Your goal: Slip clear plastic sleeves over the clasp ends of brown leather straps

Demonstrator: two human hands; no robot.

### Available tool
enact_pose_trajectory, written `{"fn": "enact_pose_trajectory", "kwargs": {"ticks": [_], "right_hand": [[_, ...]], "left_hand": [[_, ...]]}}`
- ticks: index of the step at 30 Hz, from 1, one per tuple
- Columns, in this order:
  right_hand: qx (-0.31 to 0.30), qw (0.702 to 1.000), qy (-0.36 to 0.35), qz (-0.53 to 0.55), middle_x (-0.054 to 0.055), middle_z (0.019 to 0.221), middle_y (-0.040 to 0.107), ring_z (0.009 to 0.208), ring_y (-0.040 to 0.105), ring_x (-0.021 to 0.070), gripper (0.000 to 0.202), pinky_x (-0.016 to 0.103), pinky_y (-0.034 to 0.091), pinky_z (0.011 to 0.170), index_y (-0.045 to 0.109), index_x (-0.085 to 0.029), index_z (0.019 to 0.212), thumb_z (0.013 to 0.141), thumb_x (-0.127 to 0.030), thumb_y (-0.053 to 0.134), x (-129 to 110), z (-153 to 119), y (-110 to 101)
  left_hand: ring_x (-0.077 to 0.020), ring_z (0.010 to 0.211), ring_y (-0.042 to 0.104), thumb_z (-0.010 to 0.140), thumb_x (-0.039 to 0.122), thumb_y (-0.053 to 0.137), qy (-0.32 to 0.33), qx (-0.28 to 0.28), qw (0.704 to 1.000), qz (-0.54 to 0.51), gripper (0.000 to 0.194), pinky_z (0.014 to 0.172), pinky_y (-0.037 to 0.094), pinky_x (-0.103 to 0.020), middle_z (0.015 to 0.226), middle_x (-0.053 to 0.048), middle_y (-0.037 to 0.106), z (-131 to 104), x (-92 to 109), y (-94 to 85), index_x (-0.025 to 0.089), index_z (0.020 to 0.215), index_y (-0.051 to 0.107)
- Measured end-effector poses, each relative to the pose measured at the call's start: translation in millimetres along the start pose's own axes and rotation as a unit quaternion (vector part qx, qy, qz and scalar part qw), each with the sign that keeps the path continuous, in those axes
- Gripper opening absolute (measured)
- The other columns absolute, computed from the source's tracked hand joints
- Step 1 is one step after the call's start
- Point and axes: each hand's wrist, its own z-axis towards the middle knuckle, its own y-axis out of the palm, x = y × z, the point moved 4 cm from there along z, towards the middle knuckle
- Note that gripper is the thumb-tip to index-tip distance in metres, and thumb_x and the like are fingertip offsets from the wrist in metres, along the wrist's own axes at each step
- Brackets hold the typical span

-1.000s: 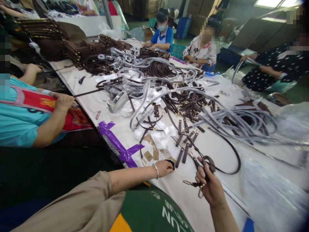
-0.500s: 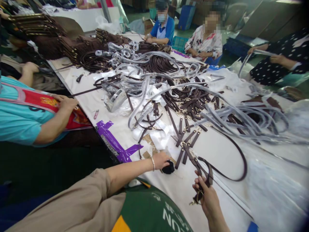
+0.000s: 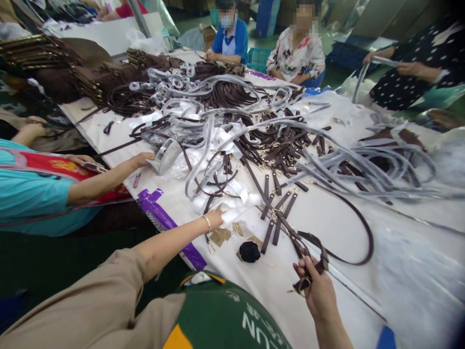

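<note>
My right hand (image 3: 315,281) grips a dark brown strap (image 3: 322,258) with metal clasps; the strap runs up toward short straps (image 3: 269,231) with gold hooks. My left hand (image 3: 215,219), a bracelet at its wrist, is at the edge of white sheet material (image 3: 238,213), and its fingertips are too small to make out. Between my hands, a round black object (image 3: 249,251) lies beside brown cardboard pieces (image 3: 220,236). Further back is a large tangle of brown straps and clear-wrapped strips (image 3: 350,160).
A person in turquoise (image 3: 32,194) at the left reaches to a tape dispenser (image 3: 166,156). Purple tape (image 3: 160,213) covers the table's (image 3: 218,261) left edge. Several people are around the far side. Stacked brown bags (image 3: 43,53) stand at the back left; plastic film (image 3: 414,286) lies right.
My left hand has moved from the black object up and left to the white material. The turquoise-clad person's hand has reached to the tape dispenser. My right hand still holds the strap.
</note>
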Motion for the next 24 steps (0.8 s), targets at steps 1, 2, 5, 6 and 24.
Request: {"fn": "enact_pose_trajectory", "kwargs": {"ticks": [1,2,5,6,24], "right_hand": [[0.007,1.0,0.003,0.02,-0.007,0.069,0.054,0.052,0.047,0.004,0.044,0.023,0.054,0.076,0.061,-0.019,0.105,0.068,-0.036,0.075,-0.1,0.4,-3.5],[0.015,0.999,0.007,0.04,-0.007,0.068,0.054,0.052,0.047,0.0034,0.042,0.022,0.054,0.078,0.061,-0.019,0.105,0.068,-0.035,0.075,-0.5,1.3,-6.6],[0.036,0.996,0.011,0.077,-0.007,0.069,0.053,0.052,0.048,0.0027,0.038,0.02,0.054,0.076,0.063,-0.018,0.102,0.069,-0.033,0.075,-6.0,6.1,-11.7],[0.041,0.996,0.01,0.083,-0.007,0.069,0.054,0.052,0.048,0.0028,0.037,0.019,0.054,0.075,0.063,-0.018,0.101,0.069,-0.032,0.075,-9.4,8.0,-11.7],[0.029,0.987,0.029,-0.152,0.007,0.093,0.068,0.08,0.065,0.0194,0.05,0.034,0.052,0.078,0.062,-0.018,0.11,0.074,-0.052,0.062,14.5,19.6,-15.9]], "left_hand": [[-0.0232,0.078,0.059,0.069,0.006,0.062,-0.01,-0.014,1.0,0.001,0.011,0.078,0.041,-0.035,0.067,-0.012,0.065,-7.1,-7.7,0.6,0.009,0.06,0.064],[-0.022,0.072,0.059,0.068,0.008,0.064,-0.021,-0.026,0.999,0.0,0.011,0.075,0.042,-0.034,0.063,-0.011,0.064,-12.5,-13.6,0.6,0.01,0.058,0.064],[-0.0215,0.067,0.059,0.067,0.023,0.072,-0.052,-0.028,0.998,-0.015,0.017,0.07,0.044,-0.031,0.058,-0.009,0.061,-14.1,-16.6,-6.1,0.011,0.057,0.064],[-0.0222,0.069,0.06,0.069,0.03,0.071,-0.062,-0.013,0.998,-0.022,0.022,0.07,0.044,-0.031,0.061,-0.009,0.062,-8.3,-12.6,-11.0,0.011,0.061,0.066],[-0.0188,0.096,0.057,0.078,0.02,0.062,-0.095,0.206,0.955,-0.189,0.008,0.093,0.041,-0.033,0.096,-0.007,0.066,83.4,31.8,-43.7,0.014,0.078,0.067]]}}
